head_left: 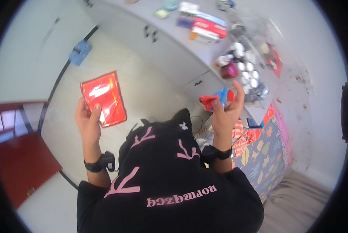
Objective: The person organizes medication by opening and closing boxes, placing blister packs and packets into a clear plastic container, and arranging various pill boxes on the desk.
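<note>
My left hand (pixel 89 120) is closed on a flat, shiny red packet (pixel 111 99) with yellow marks, its thumb lying across the near edge. The packet is held up over the pale floor. On the right, my right hand (pixel 225 119) pinches a small crumpled red-and-blue wrapper (pixel 223 94) between thumb and fingers, with one finger stretched upward. That wrapper is close to the front of the grey-white cabinet, just below the crowded end of its top. What the wrapper contains cannot be made out.
Boxes (pixel 209 28), white-capped bottles (pixel 248 70) and a dark red container (pixel 229 70) crowd the cabinet top (pixel 170 33). A floral-covered bed (pixel 265 159) lies at right. A dark red chair or stool (pixel 24 163) stands left; a blue object (pixel 80 52) is near the far-left wall.
</note>
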{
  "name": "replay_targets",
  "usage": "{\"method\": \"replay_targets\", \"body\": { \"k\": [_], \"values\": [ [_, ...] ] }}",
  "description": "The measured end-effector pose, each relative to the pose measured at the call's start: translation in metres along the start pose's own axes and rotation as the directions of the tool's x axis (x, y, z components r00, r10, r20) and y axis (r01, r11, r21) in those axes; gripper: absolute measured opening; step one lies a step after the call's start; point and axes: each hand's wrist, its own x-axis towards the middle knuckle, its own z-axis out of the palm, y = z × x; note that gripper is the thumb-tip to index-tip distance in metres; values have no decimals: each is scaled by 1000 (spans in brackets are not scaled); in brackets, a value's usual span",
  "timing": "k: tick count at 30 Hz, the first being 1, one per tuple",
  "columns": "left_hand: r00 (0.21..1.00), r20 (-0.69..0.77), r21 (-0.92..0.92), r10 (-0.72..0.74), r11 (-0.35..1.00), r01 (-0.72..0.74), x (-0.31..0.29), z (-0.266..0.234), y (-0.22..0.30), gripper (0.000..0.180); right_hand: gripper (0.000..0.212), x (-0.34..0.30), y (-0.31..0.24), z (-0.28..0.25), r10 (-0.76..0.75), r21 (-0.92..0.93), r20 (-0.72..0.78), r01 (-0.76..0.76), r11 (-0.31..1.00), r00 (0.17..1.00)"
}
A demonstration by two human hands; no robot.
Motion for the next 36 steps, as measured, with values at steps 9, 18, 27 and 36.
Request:
{"method": "replay_targets", "body": {
  "k": [9, 18, 27, 36],
  "values": [
    [971, -226, -110, -73, 993, 50, -26, -129, -24, 27, 17, -38, 49, 202, 106, 196, 560, -256, 947, 821],
    [859, -501, -218, -107, 976, -6, 16, -273, -42, 29, 18, -78, 97, 441, 92, 92, 878, -353, 931, 470],
    [581, -802, -193, -138, 981, -33, 42, -440, -22, 35, 18, -122, 132, 687, 50, -60, 998, -384, 921, -34],
    [371, -654, 752, 660, 620, 223, 17, -602, 6, 10, 9, -249, 122, 906, -39, -109, 913, -335, 936, -406]
  ]
}}
